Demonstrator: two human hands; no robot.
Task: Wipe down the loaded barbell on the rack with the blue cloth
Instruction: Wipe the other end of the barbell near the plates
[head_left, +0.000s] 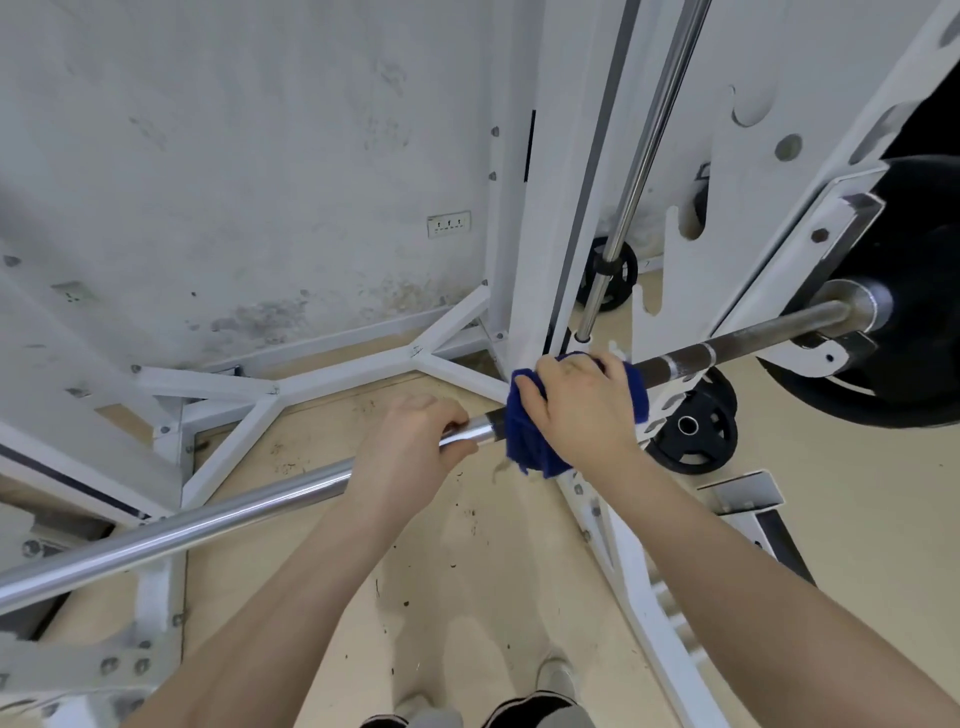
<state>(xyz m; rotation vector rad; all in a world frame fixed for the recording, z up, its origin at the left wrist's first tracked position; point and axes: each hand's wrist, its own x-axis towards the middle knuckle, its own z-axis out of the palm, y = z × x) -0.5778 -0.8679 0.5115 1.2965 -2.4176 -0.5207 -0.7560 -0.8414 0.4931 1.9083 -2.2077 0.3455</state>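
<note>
Both forearms reach over tan floor toward white rack (540, 218). Barbell (218, 512) spans frame on rack, black plate (914, 291) loaded at right end. My left hand (410, 441) grips bare bar; my right hand (576, 405), just beside, clamps blue cloth (530, 441) around bar.

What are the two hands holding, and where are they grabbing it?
The left hand grips the shiny steel barbell near mid-shaft. The right hand wraps the fuzzy blue cloth around the bar, just right of the left hand.
</note>
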